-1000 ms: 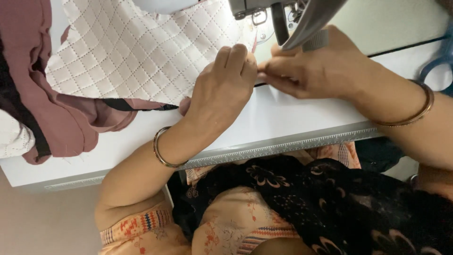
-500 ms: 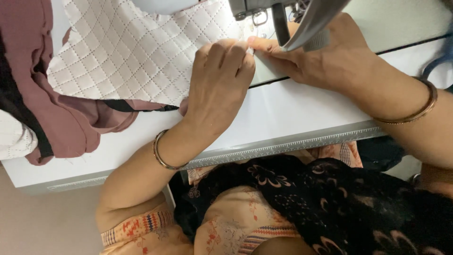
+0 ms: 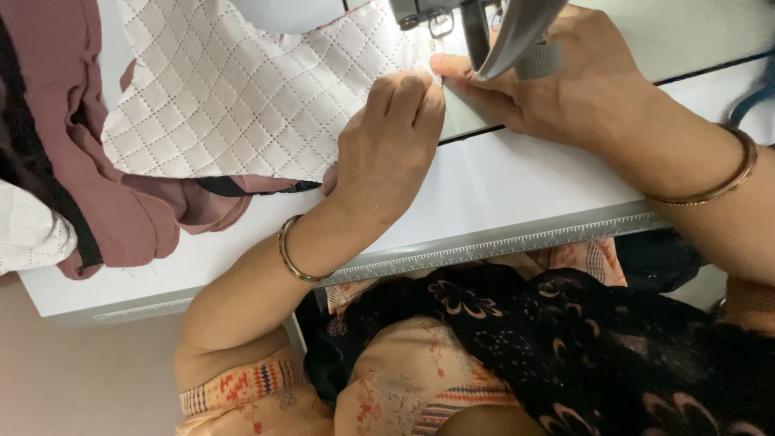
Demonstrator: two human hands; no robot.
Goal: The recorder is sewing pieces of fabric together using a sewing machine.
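Nearest me, my lap with the black floral scarf (image 3: 565,339) sits below the white table (image 3: 517,202), whose front edge carries a ruler strip. On the table my left hand (image 3: 387,149) lies flat, fingers pressed together, its fingertips (image 3: 412,85) holding down the right edge of the white quilted fabric (image 3: 234,89). My right hand (image 3: 581,89) reaches in from the other side, its fingers close together, forefinger touching the same edge just beside the machine's foot (image 3: 440,20). I judge the seam barely begun: most of the quilted panel lies spread to the left, unfed. Farther left, a maroon cloth (image 3: 105,194) is bunched beside the panel.
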